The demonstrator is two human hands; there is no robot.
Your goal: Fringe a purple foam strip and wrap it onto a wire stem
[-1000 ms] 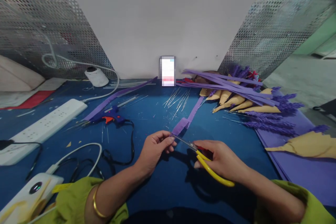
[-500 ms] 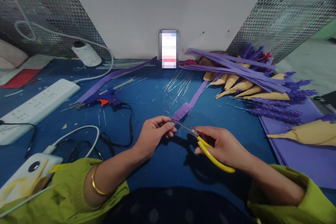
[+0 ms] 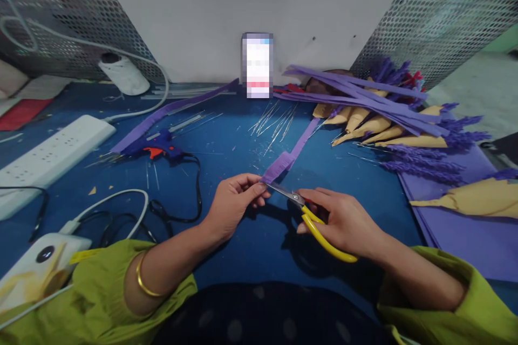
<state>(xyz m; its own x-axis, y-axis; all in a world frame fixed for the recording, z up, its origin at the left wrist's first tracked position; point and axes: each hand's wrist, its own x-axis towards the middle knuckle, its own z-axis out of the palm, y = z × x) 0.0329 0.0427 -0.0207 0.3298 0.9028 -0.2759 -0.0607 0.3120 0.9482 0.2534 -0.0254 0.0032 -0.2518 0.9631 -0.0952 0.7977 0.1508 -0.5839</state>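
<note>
Pinched between the fingertips of my left hand [image 3: 237, 202] is the near end of a purple strip [image 3: 279, 166]. The strip runs away over the blue table toward the wrapped bundles at the right. My right hand [image 3: 342, 221] grips yellow-handled scissors [image 3: 327, 241], whose blades point left and touch the strip's end beside my left fingertips. How far the blades are parted is too small to tell.
A blue glue gun [image 3: 162, 145], a white power strip [image 3: 54, 159] and a power bank [image 3: 48, 259] lie left. A phone [image 3: 258, 64] stands behind. Wires [image 3: 279, 121], purple strips [image 3: 364, 97], wrapped lavender stems [image 3: 424, 164] and purple sheets [image 3: 465, 245] lie behind and right.
The view has shifted slightly. The scissors' blades show broader, with their tips still at the strip's end. Both hands keep their hold.
</note>
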